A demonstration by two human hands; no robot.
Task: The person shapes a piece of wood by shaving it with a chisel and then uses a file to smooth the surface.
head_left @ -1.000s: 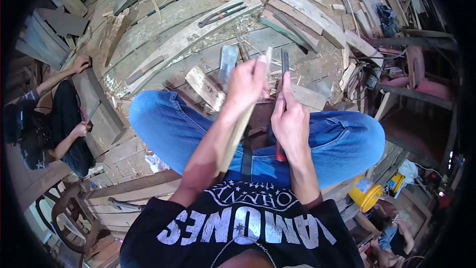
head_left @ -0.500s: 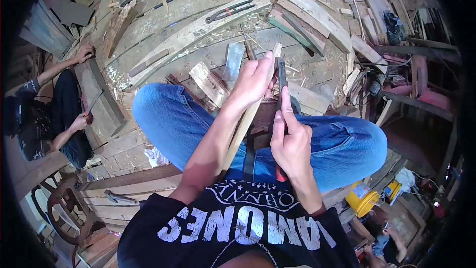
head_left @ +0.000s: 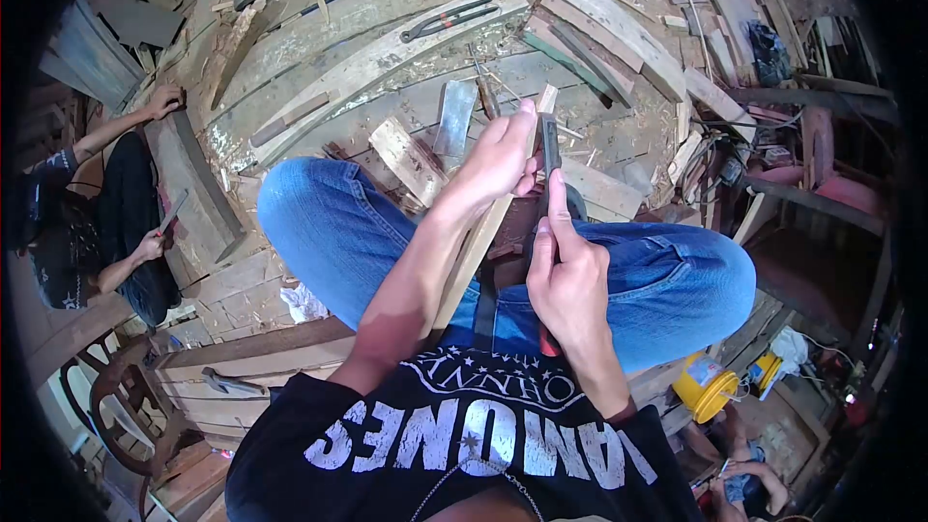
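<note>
A long narrow wooden strip (head_left: pixel 472 256) runs from my lap up past my left hand (head_left: pixel 498 159), whose fingers are wrapped round its upper part. My right hand (head_left: pixel 570 275) grips a long dark metal tool (head_left: pixel 550 142) with a red handle end showing below the palm. My right index finger lies stretched along the tool. The tool's upper end stands beside the strip's top. Both hands are above my crossed legs in blue jeans (head_left: pixel 329 213).
Pincers (head_left: pixel 448 21) lie on a long plank (head_left: pixel 391 53) ahead. A whetstone-like block (head_left: pixel 455 118) and a wood piece (head_left: pixel 408 162) are near my knees. At left a co-worker's hand (head_left: pixel 166 101) rests on a beam (head_left: pixel 198 188). A yellow bucket (head_left: pixel 706 387) stands at lower right.
My hands have barely moved; the left fingers have shifted slightly on the strip. The co-worker at left has turned the tool in one hand. The person at lower right has changed arm position.
</note>
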